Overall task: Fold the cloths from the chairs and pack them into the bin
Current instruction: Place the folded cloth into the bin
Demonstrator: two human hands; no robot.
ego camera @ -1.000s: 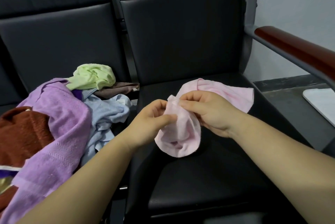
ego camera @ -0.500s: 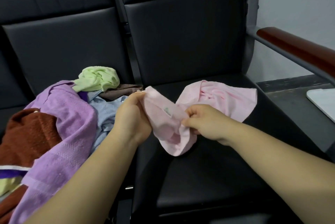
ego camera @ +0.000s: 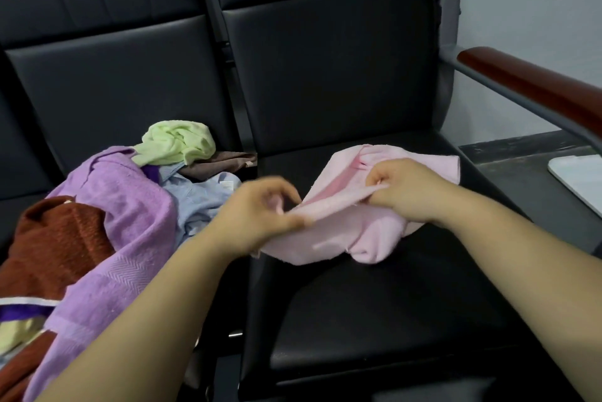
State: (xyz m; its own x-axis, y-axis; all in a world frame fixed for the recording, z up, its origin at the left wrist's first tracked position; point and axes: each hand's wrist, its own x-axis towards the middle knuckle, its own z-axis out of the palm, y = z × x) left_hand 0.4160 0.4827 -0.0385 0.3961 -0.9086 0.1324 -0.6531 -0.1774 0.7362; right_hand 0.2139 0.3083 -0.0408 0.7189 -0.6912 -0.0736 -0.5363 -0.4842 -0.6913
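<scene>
A pink cloth lies crumpled on the right black chair seat. My left hand pinches its near edge on the left, blurred by motion. My right hand grips the same edge further right, and the edge runs taut between both hands. On the left seat lies a heap of cloths: a purple towel, a rust-brown one, a light green one, a pale blue one and a brown one. No bin is in view.
A red-brown padded armrest on a grey metal bar runs along the right side of the chair. A white flat object lies on the dark floor beyond it. Black backrests rise behind both seats.
Both hands have shifted along the pink cloth's edge and pulled it out sideways. The right hand moved up and to the right; the cloth now spreads wider over the seat.
</scene>
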